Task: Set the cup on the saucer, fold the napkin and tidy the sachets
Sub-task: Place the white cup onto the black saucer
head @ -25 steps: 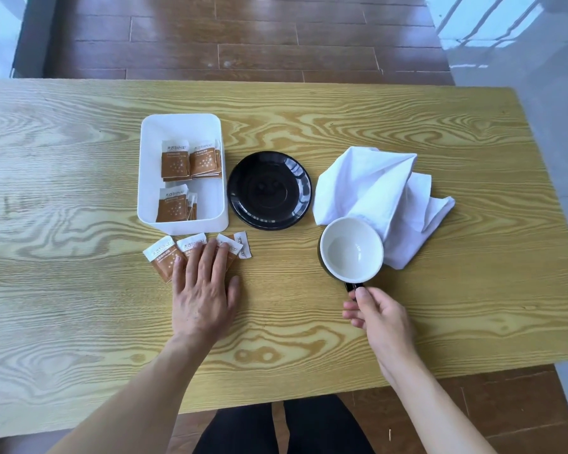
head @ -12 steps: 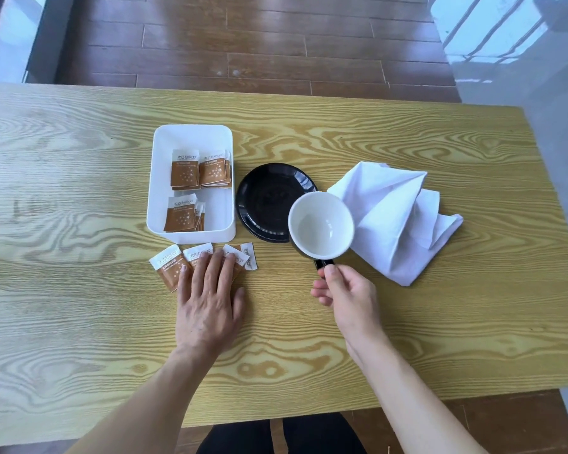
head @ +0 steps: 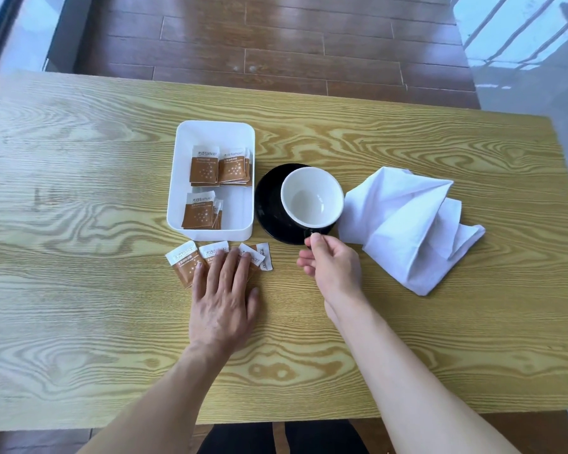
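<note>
My right hand (head: 330, 267) pinches the black handle of the cup (head: 311, 196), white inside and black outside. The cup is over the right part of the black saucer (head: 269, 204); whether it rests on it I cannot tell. A crumpled white napkin (head: 407, 221) lies to the right of the saucer. My left hand (head: 223, 296) lies flat, fingers straight, on several brown-and-white sachets (head: 182, 258) loose on the table. More sachets (head: 218, 165) sit in the white tray (head: 210, 132) left of the saucer.
The wooden table (head: 79, 191) reaches across the view; its far edge borders a dark plank floor, its near edge is at my legs. A pale floor with railing shadows shows at the right.
My right hand has carried the cup by its handle leftward and away from me, from beside the napkin to above the saucer. My left hand has stayed on the loose sachets.
</note>
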